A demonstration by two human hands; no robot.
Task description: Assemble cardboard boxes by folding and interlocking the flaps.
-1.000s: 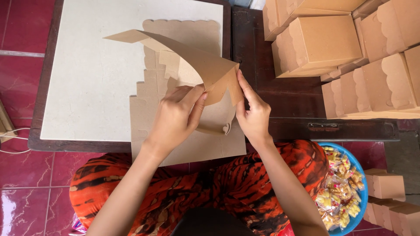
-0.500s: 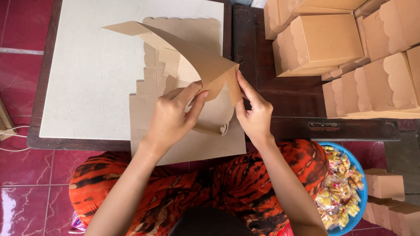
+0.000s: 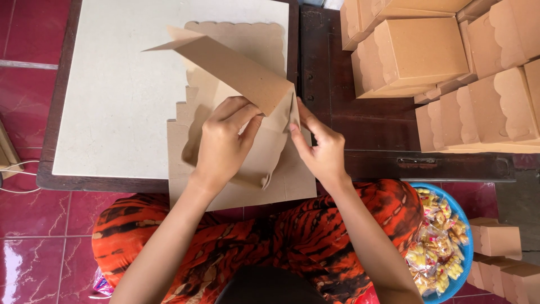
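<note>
Both hands hold a brown cardboard box blank (image 3: 236,70) that is partly folded, with one long panel raised and pointing to the upper left. My left hand (image 3: 225,141) grips it from the left with the fingers curled over a folded flap. At the right corner my right hand (image 3: 320,149) pinches the fold between thumb and fingers. Under them lies a stack of flat brown blanks (image 3: 242,34) with scalloped edges, resting on a pale board (image 3: 118,95).
The board sits on a low dark wooden table (image 3: 365,121). Several finished brown boxes (image 3: 422,50) are piled at the upper right, more (image 3: 495,239) at the lower right. A blue bowl (image 3: 464,236) of wrapped sweets stands by my right knee. Red tiled floor (image 3: 28,236) surrounds.
The raised panel has been folded flatter and sharper. Both hands have shifted slightly upward along the fold, pressing the corner together.
</note>
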